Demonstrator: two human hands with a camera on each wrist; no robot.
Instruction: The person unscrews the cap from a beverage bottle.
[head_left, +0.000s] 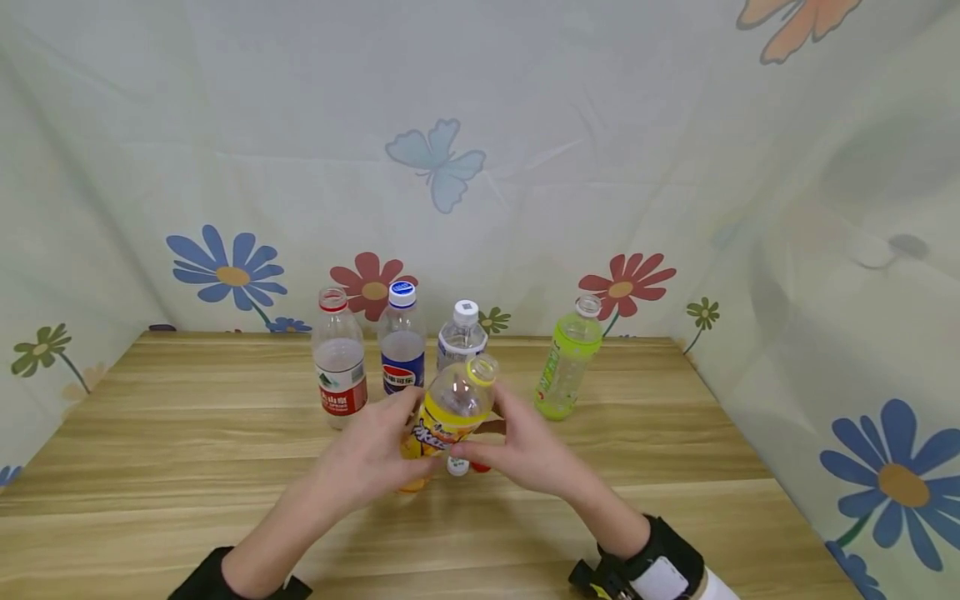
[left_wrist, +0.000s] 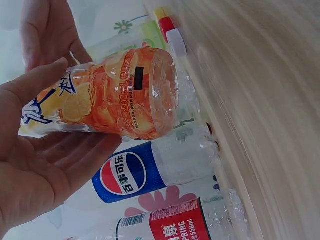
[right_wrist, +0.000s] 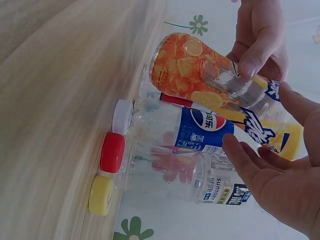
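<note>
A capless bottle of orange drink [head_left: 442,417], with a yellow and orange label, is held tilted above the table, its neck to the upper right. My left hand [head_left: 375,454] grips it from the left, thumb on the label [left_wrist: 75,105] and fingers on the other side. From the right, my right hand [head_left: 525,442] also holds it, thumb against the label and fingers behind. In the right wrist view the right hand [right_wrist: 285,185] spans the upper part. Below lie a white cap [right_wrist: 122,116], a red cap [right_wrist: 112,152] and a yellow cap [right_wrist: 101,194].
Behind the hands stand a red-labelled water bottle [head_left: 341,375] without a cap, a blue-capped Pepsi bottle [head_left: 402,350] and a white-capped Suntory bottle [head_left: 462,333]. Farther right is a green-labelled bottle [head_left: 570,358]. A flowered cloth [head_left: 525,208] hangs behind the wooden table [head_left: 187,442].
</note>
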